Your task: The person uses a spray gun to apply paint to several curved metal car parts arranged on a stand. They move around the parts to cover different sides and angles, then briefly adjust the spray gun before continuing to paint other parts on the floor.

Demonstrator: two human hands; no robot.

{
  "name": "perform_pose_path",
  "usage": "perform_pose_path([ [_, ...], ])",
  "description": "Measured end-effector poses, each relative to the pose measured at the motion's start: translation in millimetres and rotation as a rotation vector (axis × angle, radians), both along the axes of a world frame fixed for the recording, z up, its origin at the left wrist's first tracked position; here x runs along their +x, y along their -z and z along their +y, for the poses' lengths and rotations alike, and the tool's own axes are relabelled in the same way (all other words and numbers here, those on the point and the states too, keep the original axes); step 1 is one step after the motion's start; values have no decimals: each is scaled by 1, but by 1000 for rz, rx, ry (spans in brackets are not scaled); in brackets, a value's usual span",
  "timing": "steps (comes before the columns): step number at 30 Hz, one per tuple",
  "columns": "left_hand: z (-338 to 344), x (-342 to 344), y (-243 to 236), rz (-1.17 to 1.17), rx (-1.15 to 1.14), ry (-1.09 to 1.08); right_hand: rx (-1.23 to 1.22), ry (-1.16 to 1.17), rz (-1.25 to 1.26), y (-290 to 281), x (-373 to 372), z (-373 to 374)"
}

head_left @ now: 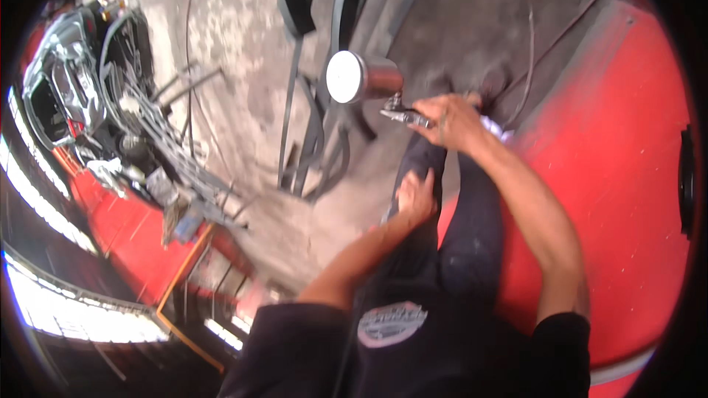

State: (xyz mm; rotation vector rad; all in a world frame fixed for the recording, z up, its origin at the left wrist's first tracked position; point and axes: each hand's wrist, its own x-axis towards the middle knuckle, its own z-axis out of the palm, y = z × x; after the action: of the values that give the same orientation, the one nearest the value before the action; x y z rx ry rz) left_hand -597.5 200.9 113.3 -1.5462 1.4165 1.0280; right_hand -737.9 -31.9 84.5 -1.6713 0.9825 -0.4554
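Observation:
My right hand (453, 124) is closed round the handle of a metal spray gun (405, 116). A silver cup (381, 78) with a round white end is fixed to the gun and sticks out to the left, over the floor. Lower down, my left hand (417, 197) hangs in front of my dark trouser leg, apart from the gun. One of its fingers points up and the others look loosely bent; I make out nothing in it. Close on my right stands a large red vehicle panel (590, 199), which neither hand touches.
Black curved trim strips (343, 15) lie on the concrete floor (243, 29) ahead. A thin hose (532, 51) runs along the floor near the red panel. At the left are a heap of dark car parts (74, 81), thin metal rods (173, 151) and another red surface (125, 228).

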Motion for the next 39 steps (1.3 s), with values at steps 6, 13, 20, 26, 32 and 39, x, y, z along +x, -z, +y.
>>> perform_pose_path([
  [6, -7, 6, -1, -4, 137, 82, -53, 776, 23, -39, -25, -71],
  [13, -34, 4, -20, -21, 202, 126, -124, 1370, 208, -31, -122, -94],
  [20, -38, 10, -20, -2, 179, 159, 23, 1555, 169, -28, -118, -80],
  [26, -38, 16, -16, -20, 174, 193, -70, 975, 58, -57, -53, -97],
  [32, -39, 17, -7, -9, 188, 184, 69, 826, -1, -67, -48, -103],
  [39, -42, 16, -10, -14, 200, 211, 14, 1345, 280, -49, -142, -83],
])
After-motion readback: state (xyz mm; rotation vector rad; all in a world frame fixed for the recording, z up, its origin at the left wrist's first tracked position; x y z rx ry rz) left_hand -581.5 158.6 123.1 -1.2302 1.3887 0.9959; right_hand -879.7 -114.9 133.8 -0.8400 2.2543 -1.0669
